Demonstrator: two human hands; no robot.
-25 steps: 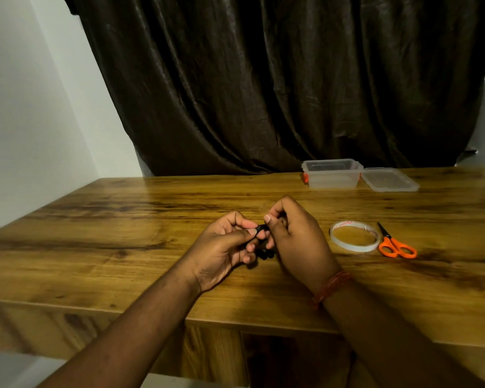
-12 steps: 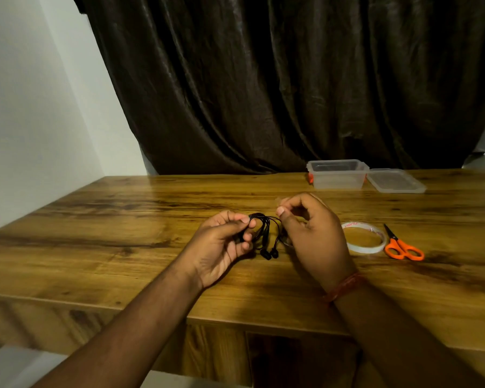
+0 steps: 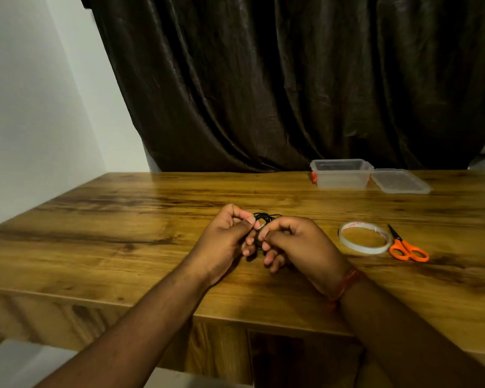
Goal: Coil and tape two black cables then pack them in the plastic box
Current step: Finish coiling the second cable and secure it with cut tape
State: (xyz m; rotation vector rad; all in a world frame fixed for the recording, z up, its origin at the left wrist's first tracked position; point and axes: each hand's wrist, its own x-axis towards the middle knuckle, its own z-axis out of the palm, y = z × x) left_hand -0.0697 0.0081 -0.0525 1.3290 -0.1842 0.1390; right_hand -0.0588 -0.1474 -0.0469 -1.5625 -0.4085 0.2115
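A coiled black cable (image 3: 264, 216) sits between my two hands over the middle of the wooden table (image 3: 123, 219); only its top loops show above my fingers. My left hand (image 3: 226, 240) pinches the coil from the left with thumb and forefinger. My right hand (image 3: 297, 245) pinches it from the right, fingers curled, a small piece of clear tape at the fingertips. The open clear plastic box (image 3: 341, 177) stands at the back right, its lid (image 3: 400, 181) lying beside it. A second cable is not visible.
A roll of clear tape (image 3: 364, 241) lies right of my right hand, orange-handled scissors (image 3: 407, 247) next to it. A dark curtain (image 3: 291, 79) hangs behind the table; a white wall is on the left. The table's front edge runs under my forearms.
My right hand has moved back in against the coil, closing the gap seen half a second ago. The dangling earbud ends are now hidden behind my fingers. The view has shifted slightly.
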